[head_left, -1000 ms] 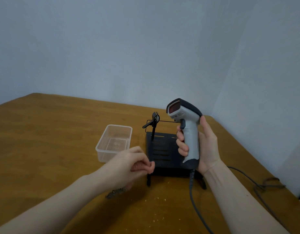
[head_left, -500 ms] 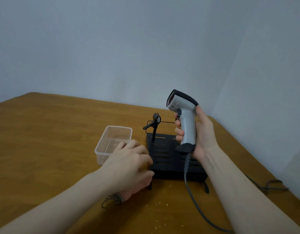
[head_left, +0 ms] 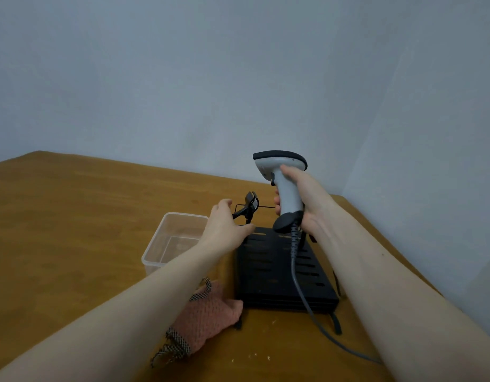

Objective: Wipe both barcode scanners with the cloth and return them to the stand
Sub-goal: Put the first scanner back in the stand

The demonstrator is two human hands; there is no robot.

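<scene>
Trailing across the black stand (head_left: 279, 274), the scanner's grey cable (head_left: 301, 288) is risking a snag as the right hand (head_left: 307, 199), gripping the barcode scanner (head_left: 282, 186), is holding it above its cradle; the left hand (head_left: 227, 227) (fingers relaxed, empty) is reaching toward the holder arm (head_left: 248, 208), with the cloth (head_left: 208, 312) lying under that forearm.

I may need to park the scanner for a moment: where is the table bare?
Bare wood lies left of the clear tub and along the near edge before the stand. Crowded: cloth beside the stand, and the cable.
</scene>
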